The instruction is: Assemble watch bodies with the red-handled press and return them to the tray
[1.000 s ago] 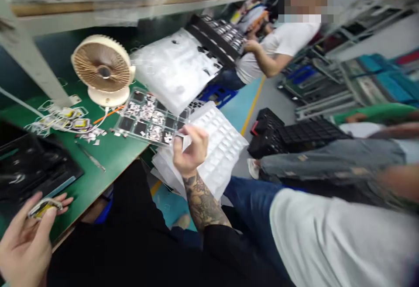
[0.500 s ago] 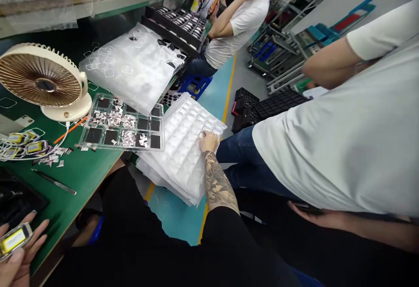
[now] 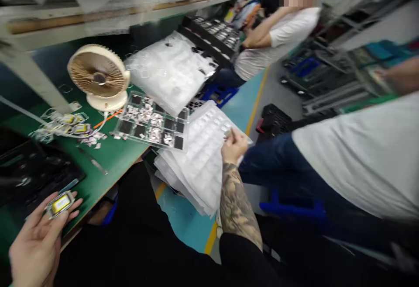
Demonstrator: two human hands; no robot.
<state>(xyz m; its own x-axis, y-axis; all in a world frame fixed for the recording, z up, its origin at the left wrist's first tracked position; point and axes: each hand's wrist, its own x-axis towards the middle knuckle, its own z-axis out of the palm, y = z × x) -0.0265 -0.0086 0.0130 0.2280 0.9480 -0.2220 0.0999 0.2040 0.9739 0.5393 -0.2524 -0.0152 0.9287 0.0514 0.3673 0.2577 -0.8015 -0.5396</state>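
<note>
My left hand (image 3: pixel 44 234) holds a small framed device with a yellow-edged battery (image 3: pixel 60 203) between thumb and fingers, over the green table's front edge. My right hand (image 3: pixel 234 145), on a tattooed arm, is closed in a pinch above the right side of a white compartment tray (image 3: pixel 199 147), which lies on a stack of similar trays. What its fingertips hold is blurred and too small to name. Left of that stack, a clear tray (image 3: pixel 118 130) holds black squares and many small white and pinkish pieces.
A cream fan (image 3: pixel 98 75) stands on the green table (image 3: pixel 121 156). Near it lie wired batteries (image 3: pixel 67 121) and blurred tweezers (image 3: pixel 93 161). Wrapped white trays (image 3: pixel 166 68) lie behind. A person in a white shirt (image 3: pixel 360 151) stands close on the right; another person sits farther back.
The view has shifted left, so the scene sits farther right. My left hand, with the device, shows more fully. My right hand has lifted slightly from the white tray.
</note>
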